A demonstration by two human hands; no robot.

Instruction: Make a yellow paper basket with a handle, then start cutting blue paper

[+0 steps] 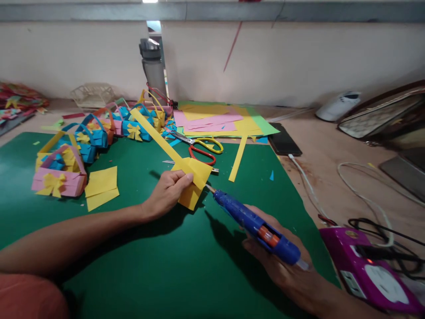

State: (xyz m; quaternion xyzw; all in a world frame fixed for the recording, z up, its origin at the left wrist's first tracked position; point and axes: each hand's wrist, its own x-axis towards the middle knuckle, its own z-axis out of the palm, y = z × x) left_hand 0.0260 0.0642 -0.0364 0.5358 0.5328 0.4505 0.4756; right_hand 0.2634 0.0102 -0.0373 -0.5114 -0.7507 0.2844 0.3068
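Observation:
My left hand (169, 192) pinches a folded yellow paper piece (194, 173) above the green mat, thumb on top. A long yellow paper strip (154, 133) runs up and left from that piece. My right hand (279, 261) is wrapped around a blue hot glue gun (245, 217). Its nozzle points up-left and is at the right edge of the yellow paper; whether it touches cannot be made out. Just behind the paper lie scissors (202, 153) with one red and one yellow handle. A thin blade-like tool (215, 171) is partly hidden beneath the paper.
Several small paper baskets (59, 179) with bows stand at the left. Yellow squares (101, 186) and a loose yellow strip (238, 159) lie on the green mat (139, 270). Behind are coloured sheets (212, 118) and a bottle (154, 66). A phone (284, 139) and purple power strip (368, 266) are right.

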